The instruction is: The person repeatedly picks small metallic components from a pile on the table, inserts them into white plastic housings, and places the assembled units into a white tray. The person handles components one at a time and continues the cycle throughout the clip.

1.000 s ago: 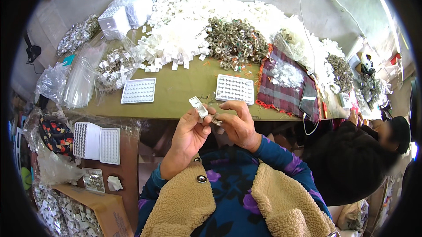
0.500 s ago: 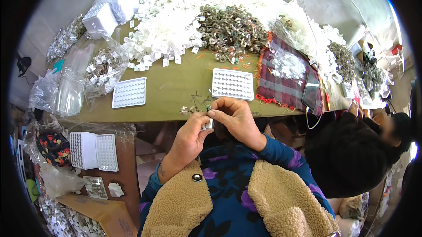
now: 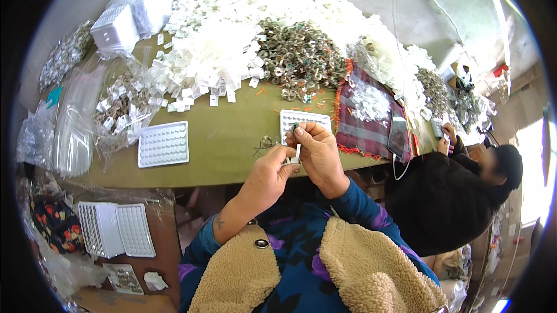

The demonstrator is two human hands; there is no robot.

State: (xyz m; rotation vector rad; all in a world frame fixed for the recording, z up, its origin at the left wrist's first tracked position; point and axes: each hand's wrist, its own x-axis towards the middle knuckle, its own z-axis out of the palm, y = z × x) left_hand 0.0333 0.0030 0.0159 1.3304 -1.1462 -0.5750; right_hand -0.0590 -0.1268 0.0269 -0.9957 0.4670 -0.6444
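Observation:
Above the table's near edge, my two hands meet in front of my chest. My left hand is closed, pinching a small white plastic piece at its fingertips. My right hand grips a tiny dark green part between thumb and forefinger; its exact kind is too small to make out. Just behind the right hand lies a white tray with rows of pits, partly covered by the fingers. A similar white tray rests farther left on the green tabletop.
A large heap of white plastic pieces spreads across the back, beside a pile of brownish ring-like parts. On the right lie a plaid cloth and a phone. A co-worker in black sits there. Stacked trays stand lower left.
My hands have risen slightly and moved a little right, with the right hand now overlapping the near tray. The whole view has shifted. The co-worker's head and hands show more fully.

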